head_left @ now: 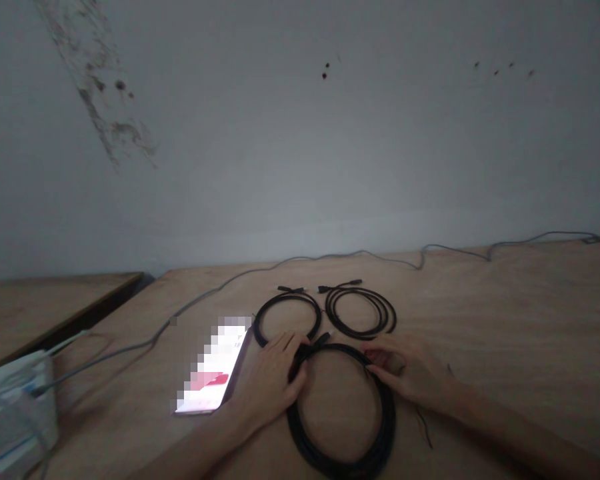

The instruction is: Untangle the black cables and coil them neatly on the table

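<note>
A large coil of black cable (389,423) lies on the wooden table in front of me. My left hand (275,380) rests on the coil's upper left side, its fingers curled over the cable beside a black plug (322,339). At the upper right of the same coil, my right hand (413,373) has thumb and fingers pinched against the cable; whether a thin tie is between them I cannot make out. Behind my hands lie two smaller black cable coils, one on the left (316,320) and one on the right (389,312), with their plugs at the top.
A phone with a lit screen (217,380) lies left of my left hand. A white box with cables (17,400) stands at the left edge. One grey cable (220,288) runs along the table's back by the wall. A thin dark strand (424,428) lies below my right wrist.
</note>
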Motion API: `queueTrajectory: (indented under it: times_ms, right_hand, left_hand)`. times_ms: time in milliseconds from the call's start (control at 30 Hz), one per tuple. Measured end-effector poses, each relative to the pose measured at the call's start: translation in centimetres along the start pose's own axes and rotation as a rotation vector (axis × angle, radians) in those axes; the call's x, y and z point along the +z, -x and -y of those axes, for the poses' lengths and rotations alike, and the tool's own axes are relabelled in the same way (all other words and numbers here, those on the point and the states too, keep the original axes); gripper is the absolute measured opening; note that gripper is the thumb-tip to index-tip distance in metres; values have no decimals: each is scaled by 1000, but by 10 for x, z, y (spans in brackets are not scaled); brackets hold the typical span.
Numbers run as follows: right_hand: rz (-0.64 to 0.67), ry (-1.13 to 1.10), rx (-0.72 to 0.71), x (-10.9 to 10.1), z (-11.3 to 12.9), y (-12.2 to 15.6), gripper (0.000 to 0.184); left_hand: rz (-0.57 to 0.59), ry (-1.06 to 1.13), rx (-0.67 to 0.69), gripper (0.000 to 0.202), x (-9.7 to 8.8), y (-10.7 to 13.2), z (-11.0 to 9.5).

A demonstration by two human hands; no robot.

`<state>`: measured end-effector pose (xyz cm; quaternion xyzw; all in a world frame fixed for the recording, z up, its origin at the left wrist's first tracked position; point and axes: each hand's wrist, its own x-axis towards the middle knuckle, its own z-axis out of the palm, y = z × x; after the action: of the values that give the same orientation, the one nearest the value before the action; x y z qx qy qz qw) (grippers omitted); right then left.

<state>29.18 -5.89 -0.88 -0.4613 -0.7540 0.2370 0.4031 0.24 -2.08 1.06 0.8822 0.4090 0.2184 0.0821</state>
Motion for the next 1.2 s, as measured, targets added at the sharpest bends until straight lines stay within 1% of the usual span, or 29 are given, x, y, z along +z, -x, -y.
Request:
queueTrajectory:
  times_ms: [133, 200, 267, 367, 500, 667, 733, 867, 967, 1067, 1200]
  right_hand:
    - [75, 186, -157, -5, -1, 1, 36]
    - [105, 238, -198, -5, -3, 2, 37]
    - [94, 262, -205, -4, -5, 3, 34]
    - [35, 260, -168, -1, -8, 3, 28]
    - [28, 224, -106, 2, -13, 3, 27]
    - [-33, 189, 32, 2, -16, 2, 24]
    - [-33, 146, 67, 2, -15, 1, 26]
    - [-39, -34, 161, 7, -19, -1, 30]
    - [-49, -73, 225, 12, -27, -3, 32]
    - [-45, -25, 230, 13, -30, -5, 30]
    - [-22, 86, 135, 9, -22, -11, 25]
  left_hand:
    - [-1, 2, 2, 30, -1, 0, 0]
    - [-5, 5, 2, 30, -1, 0, 0]
    - [-7, 8, -2, 30, -2, 1, 0]
    - [-1, 9, -2, 30, 0, 1, 0]
    - [3, -2, -7, 31, 2, 1, 1]
    - [1, -4, -5, 30, 3, 1, 0]
    - [0, -22, -6, 29, 3, 1, 0]
    - [-3, -89, 1, 29, 5, -2, -1]
    - [12, -150, 11, 30, 5, -5, -2]
    - [35, -194, 6, 33, 5, -8, -4]
    - [47, -182, 5, 30, 5, -9, -4]
